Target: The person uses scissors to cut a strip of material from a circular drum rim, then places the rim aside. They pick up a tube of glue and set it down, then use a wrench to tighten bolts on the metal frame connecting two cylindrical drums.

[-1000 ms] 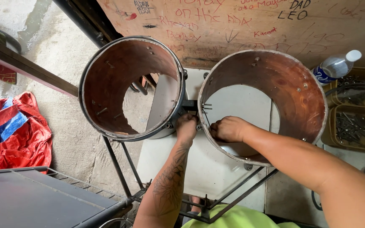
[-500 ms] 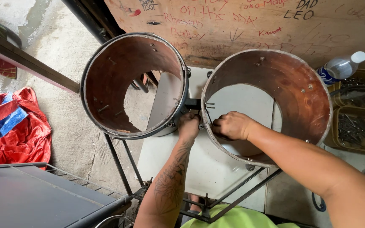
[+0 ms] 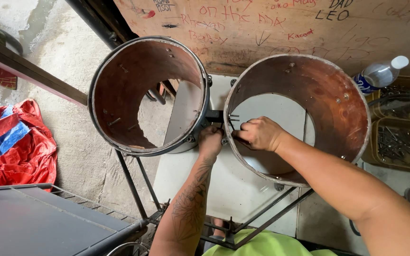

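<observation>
i have both hands at the dark metal bracket (image 3: 216, 116) that joins the two drum shells, in the gap where their rims come closest. my right hand (image 3: 258, 133) reaches inside the right drum shell (image 3: 330, 102), its grip curled tight with fingertips pinched on small hardware at the shell's inner wall, just where thin bolt ends poke through; what exactly is pinched is too small for me to tell. my left hand (image 3: 210, 141) sits just outside that wall, below the bracket, its grip closed against the underside of the joint, touching the metal; i cannot tell whether it holds a tool or a nut. the left drum shell (image 3: 119, 95) stands just to the far side of my left grip, open at both ends, brown inside with a metal hoop around its rim, and the concrete floor shows through it. both shells sit on a black metal stand (image 3: 138, 189) whose thin legs run down beneath my forearms. under the right shell lies a white table (image 3: 233, 185). beyond my right grip, well apart, a clear plastic bottle (image 3: 380, 73) with a white cap lies next to a yellow tray of nails (image 3: 397, 147). far out past my left grip, a red and blue tarp (image 3: 10, 142) is bunched on the floor, and a scribbled wooden board (image 3: 262, 28) stands behind the shells.
</observation>
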